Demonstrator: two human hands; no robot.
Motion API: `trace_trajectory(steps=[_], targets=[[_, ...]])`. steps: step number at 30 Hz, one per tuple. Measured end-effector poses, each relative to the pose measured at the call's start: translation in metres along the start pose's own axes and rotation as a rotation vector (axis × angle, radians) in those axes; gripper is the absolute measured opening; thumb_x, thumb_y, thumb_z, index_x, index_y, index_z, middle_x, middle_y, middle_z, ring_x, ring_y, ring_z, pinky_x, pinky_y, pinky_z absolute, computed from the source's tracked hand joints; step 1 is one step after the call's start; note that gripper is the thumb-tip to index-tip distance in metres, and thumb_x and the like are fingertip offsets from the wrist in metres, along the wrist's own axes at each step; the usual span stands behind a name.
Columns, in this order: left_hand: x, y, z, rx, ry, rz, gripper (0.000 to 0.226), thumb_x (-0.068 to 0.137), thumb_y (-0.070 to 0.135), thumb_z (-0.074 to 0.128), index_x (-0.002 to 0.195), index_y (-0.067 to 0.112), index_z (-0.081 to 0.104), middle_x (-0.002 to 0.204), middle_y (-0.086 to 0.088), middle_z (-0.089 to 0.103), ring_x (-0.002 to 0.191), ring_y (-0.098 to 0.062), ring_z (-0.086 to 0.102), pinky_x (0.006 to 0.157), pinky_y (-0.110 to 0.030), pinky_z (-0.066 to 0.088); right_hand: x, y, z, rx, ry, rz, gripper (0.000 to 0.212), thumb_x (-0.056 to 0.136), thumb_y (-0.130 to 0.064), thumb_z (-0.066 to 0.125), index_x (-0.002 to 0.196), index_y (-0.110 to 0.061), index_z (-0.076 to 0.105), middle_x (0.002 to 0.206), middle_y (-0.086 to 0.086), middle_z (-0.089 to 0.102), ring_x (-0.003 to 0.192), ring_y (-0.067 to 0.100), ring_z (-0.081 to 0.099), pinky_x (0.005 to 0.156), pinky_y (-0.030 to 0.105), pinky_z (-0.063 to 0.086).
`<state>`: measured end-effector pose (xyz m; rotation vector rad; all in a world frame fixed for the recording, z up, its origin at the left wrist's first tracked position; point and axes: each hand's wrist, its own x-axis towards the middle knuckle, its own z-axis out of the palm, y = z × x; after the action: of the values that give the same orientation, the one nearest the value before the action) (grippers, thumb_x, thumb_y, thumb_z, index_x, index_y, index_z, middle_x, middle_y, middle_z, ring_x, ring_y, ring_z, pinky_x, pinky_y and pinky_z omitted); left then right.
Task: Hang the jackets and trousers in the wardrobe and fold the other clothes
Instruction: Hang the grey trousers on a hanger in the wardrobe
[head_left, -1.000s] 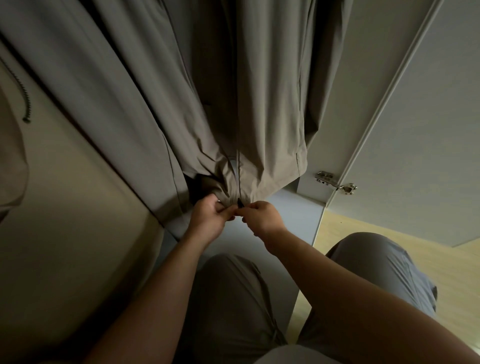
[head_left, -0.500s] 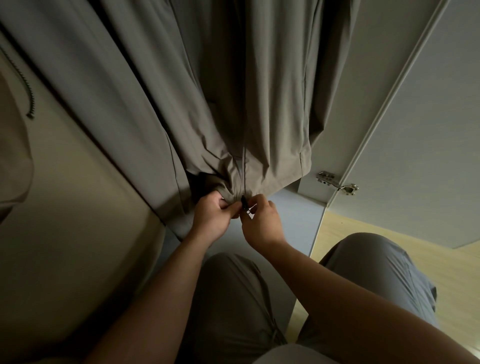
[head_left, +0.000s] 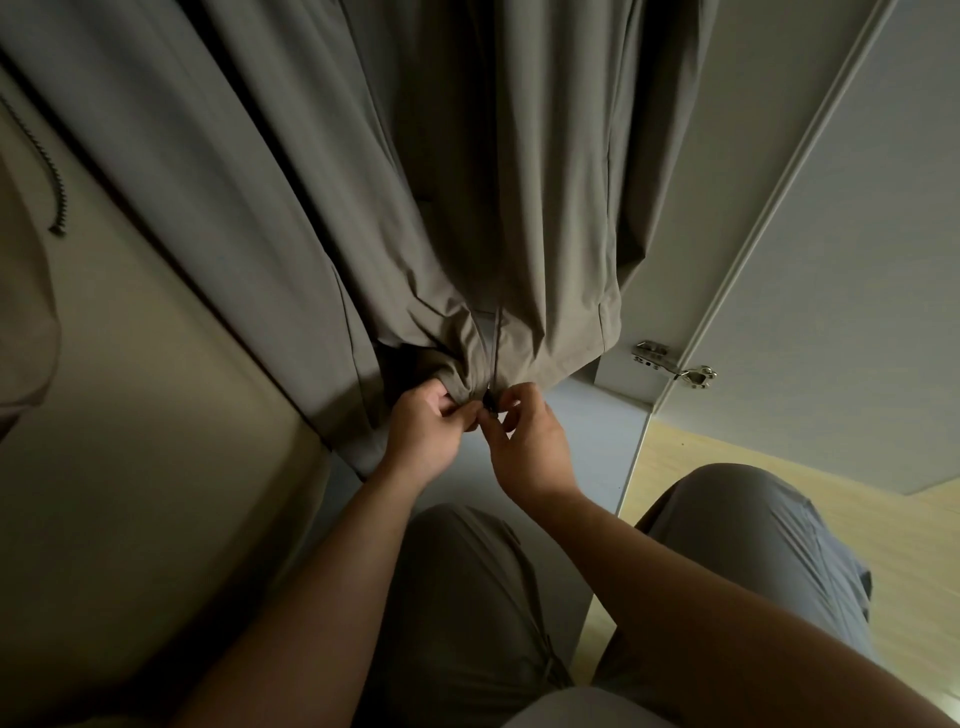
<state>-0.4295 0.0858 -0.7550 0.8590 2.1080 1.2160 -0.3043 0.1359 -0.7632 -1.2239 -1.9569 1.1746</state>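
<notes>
Home bedroom; wardrobe (head_left: 691, 171), hanging jacket (head_left: 545, 208), wood floor (head_left: 883, 545)

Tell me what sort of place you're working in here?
Likely a home wardrobe, standing open: a jacket hangs inside, a metal hinge carries the door at right, and pale wood flooring lies beyond.

- taupe thin-fabric jacket (head_left: 550, 234): hangs upright in the pale grey wardrobe (head_left: 727, 182); dark front zip (head_left: 497, 338) faces out; hem bunched at the zip's foot, pinched by left hand (head_left: 426, 436) and right hand (head_left: 530, 447)
- longer grey hanging garment (head_left: 234, 208): just left, touching it
</notes>
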Motion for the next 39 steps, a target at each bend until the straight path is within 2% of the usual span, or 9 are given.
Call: trace_trajectory(steps=[4, 9, 12, 16, 23, 28, 31, 36, 39], targets=[[0.001, -0.002, 0.0, 0.036, 0.012, -0.004, 0.017, 0.088, 0.012, 0.077, 0.09, 0.025, 0.066, 0.077, 0.013, 0.073, 0.071, 0.001, 0.072, 0.076, -0.028, 0.061, 0.004, -0.004, -0.004, -0.034, -0.09, 0.017, 0.02, 0.099, -0.047, 0.056, 0.088, -0.031, 0.054, 0.077, -0.015, 0.057, 0.068, 0.002, 0.054, 0.06, 0.021, 0.039], [-0.002, -0.004, 0.001, 0.043, -0.012, 0.008, 0.013, 0.091, 0.025, 0.075, 0.085, 0.029, 0.065, 0.07, 0.014, 0.072, 0.07, -0.006, 0.072, 0.067, -0.024, 0.056, 0.007, -0.015, -0.005, 0.124, -0.18, 0.199, 0.041, 0.102, -0.047, 0.046, 0.067, -0.034, 0.064, 0.07, -0.018, 0.069, 0.071, 0.0, 0.061, 0.067, 0.022, 0.044], [-0.002, -0.006, 0.001, 0.008, 0.004, 0.001, 0.015, 0.091, 0.018, 0.076, 0.091, 0.029, 0.065, 0.086, 0.007, 0.074, 0.085, -0.013, 0.072, 0.079, -0.031, 0.057, 0.008, -0.021, -0.006, 0.339, -0.253, 0.411, 0.048, 0.099, -0.035, 0.048, 0.057, -0.025, 0.068, 0.052, -0.014, 0.057, 0.053, 0.007, 0.048, 0.054, 0.023, 0.036], [-0.002, -0.005, 0.002, -0.125, 0.004, -0.042, 0.021, 0.086, 0.01, 0.078, 0.091, 0.028, 0.069, 0.092, 0.006, 0.076, 0.094, -0.009, 0.072, 0.088, -0.032, 0.057, 0.012, -0.027, -0.008, 0.564, -0.297, 0.642, 0.024, 0.093, -0.023, 0.047, 0.074, -0.013, 0.058, 0.061, 0.0, 0.046, 0.044, 0.013, 0.035, 0.044, 0.026, 0.027], [0.005, -0.003, 0.001, -0.121, -0.006, -0.035, 0.027, 0.081, 0.013, 0.084, 0.106, 0.014, 0.074, 0.097, 0.002, 0.078, 0.097, -0.012, 0.073, 0.09, -0.033, 0.058, 0.021, -0.031, -0.011, 0.589, -0.3, 0.702, 0.024, 0.096, -0.028, 0.05, 0.078, -0.013, 0.055, 0.062, 0.0, 0.041, 0.043, 0.013, 0.028, 0.043, 0.025, 0.022], [0.002, -0.011, 0.001, -0.141, -0.019, 0.01, 0.016, 0.089, 0.009, 0.075, 0.091, 0.025, 0.071, 0.081, 0.016, 0.076, 0.081, 0.001, 0.071, 0.07, -0.013, 0.054, 0.027, -0.033, -0.015, 0.713, -0.377, 0.753, 0.043, 0.097, -0.016, 0.042, 0.056, -0.014, 0.053, 0.055, -0.002, 0.033, 0.046, 0.012, 0.019, 0.05, 0.027, 0.012], [-0.004, -0.016, 0.002, -0.067, -0.018, 0.026, 0.009, 0.09, 0.023, 0.075, 0.087, 0.029, 0.069, 0.076, 0.019, 0.073, 0.077, 0.004, 0.069, 0.068, -0.011, 0.05, 0.027, -0.039, -0.016, 0.729, -0.376, 0.793, 0.029, 0.094, -0.008, 0.04, 0.066, -0.017, 0.043, 0.055, -0.001, 0.03, 0.047, 0.012, 0.018, 0.048, 0.025, 0.013], [-0.01, -0.031, -0.008, 0.037, 0.009, -0.056, 0.009, 0.092, 0.031, 0.072, 0.091, 0.022, 0.071, 0.086, 0.009, 0.075, 0.087, -0.004, 0.069, 0.079, -0.027, 0.054, 0.046, -0.075, -0.038, 0.655, -0.328, 0.647, 0.032, 0.094, -0.009, 0.042, 0.063, -0.018, 0.042, 0.051, -0.002, 0.031, 0.041, 0.012, 0.021, 0.042, 0.022, 0.017], [-0.008, -0.023, -0.011, 0.045, -0.003, -0.16, 0.015, 0.089, 0.035, 0.076, 0.086, 0.022, 0.07, 0.087, 0.006, 0.077, 0.087, -0.011, 0.07, 0.07, -0.026, 0.052, 0.057, -0.093, -0.052, 0.456, -0.29, 0.57, 0.03, 0.096, -0.013, 0.045, 0.065, -0.016, 0.047, 0.049, -0.003, 0.034, 0.039, 0.012, 0.023, 0.042, 0.024, 0.018]])
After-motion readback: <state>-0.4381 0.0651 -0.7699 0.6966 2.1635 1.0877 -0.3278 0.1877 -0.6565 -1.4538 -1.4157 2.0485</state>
